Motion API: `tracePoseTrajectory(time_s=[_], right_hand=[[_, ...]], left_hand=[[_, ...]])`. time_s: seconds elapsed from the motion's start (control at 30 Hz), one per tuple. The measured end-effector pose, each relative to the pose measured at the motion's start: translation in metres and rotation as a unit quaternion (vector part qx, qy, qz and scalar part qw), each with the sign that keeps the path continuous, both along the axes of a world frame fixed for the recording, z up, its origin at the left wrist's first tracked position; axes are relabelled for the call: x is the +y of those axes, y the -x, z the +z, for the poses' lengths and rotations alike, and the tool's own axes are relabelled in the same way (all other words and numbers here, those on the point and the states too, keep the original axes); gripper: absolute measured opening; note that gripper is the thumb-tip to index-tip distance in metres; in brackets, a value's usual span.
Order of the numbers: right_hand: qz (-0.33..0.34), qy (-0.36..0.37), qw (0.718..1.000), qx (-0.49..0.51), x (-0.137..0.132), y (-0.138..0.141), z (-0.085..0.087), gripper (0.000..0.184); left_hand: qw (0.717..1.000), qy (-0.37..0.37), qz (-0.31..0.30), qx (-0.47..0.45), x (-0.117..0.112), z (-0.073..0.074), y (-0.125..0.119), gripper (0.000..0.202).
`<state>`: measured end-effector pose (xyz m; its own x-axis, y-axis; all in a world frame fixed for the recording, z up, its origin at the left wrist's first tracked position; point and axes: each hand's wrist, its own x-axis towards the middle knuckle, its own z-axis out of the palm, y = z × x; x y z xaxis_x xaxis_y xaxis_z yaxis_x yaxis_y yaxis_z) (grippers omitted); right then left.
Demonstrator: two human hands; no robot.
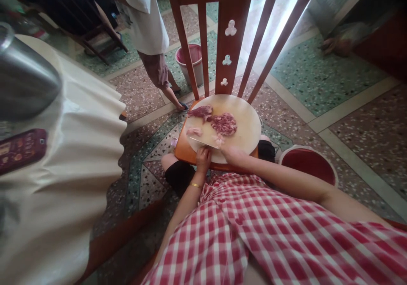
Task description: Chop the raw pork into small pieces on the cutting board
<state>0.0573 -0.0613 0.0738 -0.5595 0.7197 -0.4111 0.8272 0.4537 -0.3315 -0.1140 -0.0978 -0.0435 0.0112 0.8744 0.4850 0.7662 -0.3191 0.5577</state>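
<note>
A round white cutting board [249, 111] rests on the seat of a wooden chair [182, 148] in front of me. My right hand [231, 154] is wrapped around the handle end of a knife [203, 143], its thin blade pointing left across the near part of the board. Just on the near side of the blade, my left hand [203, 157] has its fingers curled down at the board; what they press on is hidden. Beyond the knife lie a heap of cut meat [224, 124], a larger dark red piece of meat [201, 112] and a pale piece of fat [194, 131]. Small pale bits lie close to the blade.
The chair's slatted back rises behind the board. A red-lined bucket [308, 166] stands on the floor at my right. To the left, a cloth-covered table [92, 124] carries a metal vessel [27, 77]. A person [149, 35] stands near a bin [192, 67].
</note>
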Motion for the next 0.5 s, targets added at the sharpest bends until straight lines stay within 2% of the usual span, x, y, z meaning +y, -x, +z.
tracePoseTrajectory(time_s=[0.1, 0.17, 0.3, 0.5], right_hand=[[-0.043, 0.020, 0.997, -0.059, -0.008, -0.033, 0.010, 0.032], [-0.054, 0.015, 0.996, -0.074, -0.011, -0.041, 0.015, 0.032], [-0.034, 0.008, 0.999, -0.040, -0.013, -0.034, 0.018, 0.029], [-0.008, 0.022, 0.999, -0.026, -0.004, -0.033, 0.016, 0.030]], left_hand=[[1.000, -0.003, -0.003, -0.010, 0.000, 0.004, -0.001, 0.017], [1.000, 0.001, 0.005, -0.011, 0.000, 0.005, -0.001, 0.017], [1.000, -0.011, 0.026, -0.002, -0.001, 0.005, -0.001, 0.018], [1.000, -0.001, 0.007, -0.011, 0.001, 0.002, 0.001, 0.019]])
